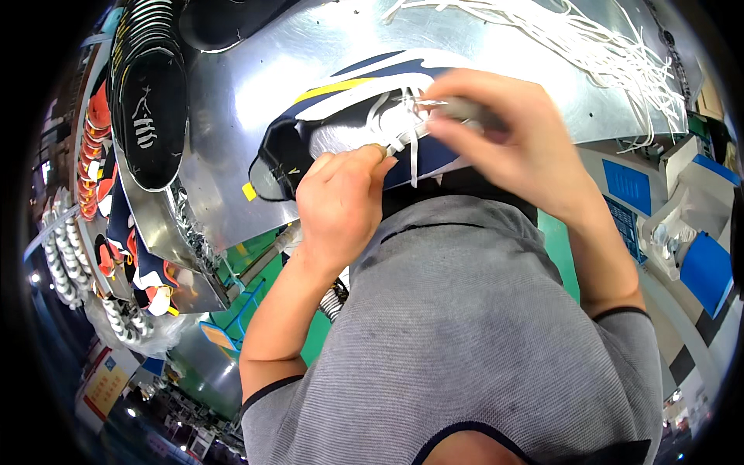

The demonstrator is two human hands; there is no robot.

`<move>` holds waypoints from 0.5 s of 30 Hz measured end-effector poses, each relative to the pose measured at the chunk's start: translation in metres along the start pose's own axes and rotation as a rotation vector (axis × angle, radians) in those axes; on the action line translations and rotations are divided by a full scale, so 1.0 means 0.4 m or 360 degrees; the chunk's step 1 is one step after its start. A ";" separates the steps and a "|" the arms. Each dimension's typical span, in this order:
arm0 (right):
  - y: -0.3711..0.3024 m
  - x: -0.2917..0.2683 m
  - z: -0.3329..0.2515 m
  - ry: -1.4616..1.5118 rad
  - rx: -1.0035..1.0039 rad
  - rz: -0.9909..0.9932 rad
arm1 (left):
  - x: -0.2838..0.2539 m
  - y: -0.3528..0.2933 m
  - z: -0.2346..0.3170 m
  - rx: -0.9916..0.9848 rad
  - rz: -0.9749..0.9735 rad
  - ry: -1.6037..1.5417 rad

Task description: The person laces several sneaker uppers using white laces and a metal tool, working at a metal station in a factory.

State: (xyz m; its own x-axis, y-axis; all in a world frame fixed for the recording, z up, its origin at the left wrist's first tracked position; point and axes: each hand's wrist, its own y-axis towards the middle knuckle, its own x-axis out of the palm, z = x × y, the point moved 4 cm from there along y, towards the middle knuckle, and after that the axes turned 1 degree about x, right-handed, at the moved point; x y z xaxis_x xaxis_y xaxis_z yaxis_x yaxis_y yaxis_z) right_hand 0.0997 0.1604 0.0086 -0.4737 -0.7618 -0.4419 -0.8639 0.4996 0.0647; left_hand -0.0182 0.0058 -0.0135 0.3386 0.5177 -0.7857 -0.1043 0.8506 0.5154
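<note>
A navy, white and yellow sneaker (341, 93) lies on its side on the metal table, its heel toward the left and its silvery inside showing. White shoelace (414, 159) runs through part of its eyelet area, with loose loops there. My left hand (341, 198) is closed, thumb and fingers pinching the near edge of the shoe's opening beside the lace. Over the eyelets, my right hand (519, 132) is closed around a tool (482, 116) with a thin metal tip and a dark, rounded handle. Motion blurs this hand and the handle; the tip is at the lace.
Loose white laces (573, 46) are heaped at the far right of the metal table (240, 155). Black shoes (155, 116) stand along its left side. Beyond that edge a rack holds orange and navy shoe parts (93, 147). Blue panels (628, 186) are at the right.
</note>
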 end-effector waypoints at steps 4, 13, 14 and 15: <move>0.078 0.081 0.005 -0.0231 -0.0251 -0.0417 | -0.010 0.009 0.026 0.0113 -0.0065 -0.0038; 0.053 0.098 0.031 -0.0190 -0.0094 -0.0467 | -0.011 -0.022 0.012 0.0210 -0.0091 -0.0109; 0.048 0.096 0.029 -0.0150 -0.0049 -0.0448 | -0.010 -0.022 0.014 0.0196 -0.0096 -0.0142; 0.041 0.095 0.022 -0.0157 -0.0050 -0.0441 | -0.008 -0.020 0.015 0.0182 -0.0101 -0.0174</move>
State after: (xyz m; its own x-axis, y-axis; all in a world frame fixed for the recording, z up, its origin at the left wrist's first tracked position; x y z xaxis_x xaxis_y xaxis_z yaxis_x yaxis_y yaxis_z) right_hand 0.0690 0.1432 -0.0149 -0.2012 -0.8230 -0.5312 -0.9636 0.2638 -0.0438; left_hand -0.0127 -0.0033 -0.0131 0.4415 0.4445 -0.7794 0.0255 0.8621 0.5061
